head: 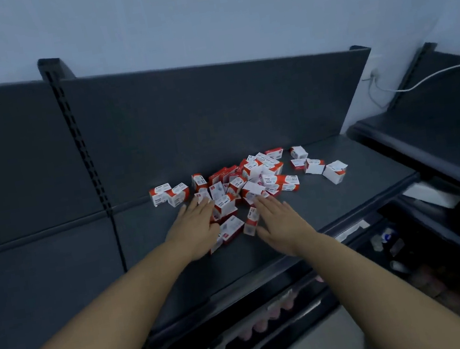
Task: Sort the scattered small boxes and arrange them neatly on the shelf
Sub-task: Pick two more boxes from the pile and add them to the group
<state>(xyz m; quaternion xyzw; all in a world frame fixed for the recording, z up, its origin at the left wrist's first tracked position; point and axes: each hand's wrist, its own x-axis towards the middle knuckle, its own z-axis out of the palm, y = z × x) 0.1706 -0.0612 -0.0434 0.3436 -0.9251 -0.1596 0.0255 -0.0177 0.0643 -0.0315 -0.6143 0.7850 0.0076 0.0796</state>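
**Shelf stock, unsorted: small red-and-white boxes**

Shelf (332,207): dark grey, flat, backed by a dark panel (213,111) with a slotted upright (80,142) at the shelf's left end.

Small boxes (253,181): red-and-white cartons, heaped in disorder on the middle of the shelf, close to its back panel; tilted, overlapping, facing every way. Pair of boxes (169,194) standing side by side and touching, just off the heap toward the shelf's left end. Several loose boxes (336,172) strewn toward the shelf's right end, slightly apart from the heap. Two boxes (232,229) lying nearer the shelf's front edge, between the two hands.

Left hand (195,233): grip flat, fingers straight and close together, laid against the boxes on the heap's front-left side; pinching nothing.

Right hand (282,223): grip flat, fingers straight, fingertips touching boxes on the heap's front side; pinching nothing.

Lower shelves (273,311): below the shelf's front edge, dim, contents blurred.

White cable (418,83): beyond the shelf's right end, running along the pale wall (199,14).
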